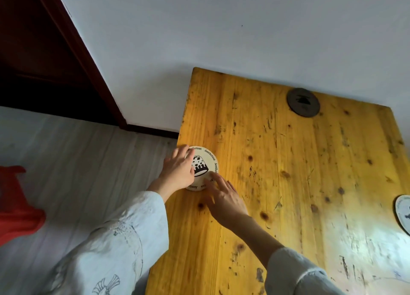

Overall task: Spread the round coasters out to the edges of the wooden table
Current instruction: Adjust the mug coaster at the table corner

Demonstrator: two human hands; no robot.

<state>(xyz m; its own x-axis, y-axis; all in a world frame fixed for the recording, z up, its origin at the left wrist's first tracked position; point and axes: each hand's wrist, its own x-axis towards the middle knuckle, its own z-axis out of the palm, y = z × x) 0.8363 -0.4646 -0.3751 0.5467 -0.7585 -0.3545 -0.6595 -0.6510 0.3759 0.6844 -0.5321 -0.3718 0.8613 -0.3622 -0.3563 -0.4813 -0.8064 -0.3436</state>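
Observation:
A cream round coaster (205, 161) with a black drawing and ring of lettering lies flat near the left edge of the wooden table (288, 172). My left hand (178, 171) rests on its left half with fingers spread. My right hand (224, 198) touches its lower right rim with the fingertips. A dark round coaster (303, 102) lies near the far edge by the wall. A white round coaster (403, 213) sits at the right, cut off by the frame.
The table's far edge stands against a white wall (221, 39). Left of the table is pale plank floor (77, 172), a dark red door frame (84, 57) and a red object (15, 201) at the frame's left edge.

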